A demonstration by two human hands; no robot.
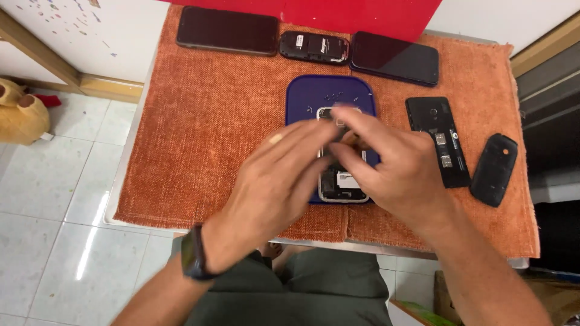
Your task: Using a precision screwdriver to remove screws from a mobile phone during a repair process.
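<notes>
Two hands meet at frame centre | left hand (275, 181) and right hand (386, 166) pinch over an opened phone (341, 181) | phone lies lengthwise, top to bottom, on blue mat (320, 90) | both equally near, blurred.

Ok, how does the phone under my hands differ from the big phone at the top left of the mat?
The opened phone lies on the blue pad with its insides exposed, half hidden by both hands; the top-left phone lies whole on the orange mat, untouched. The top-left phone looks larger. Both lie flat.
</notes>
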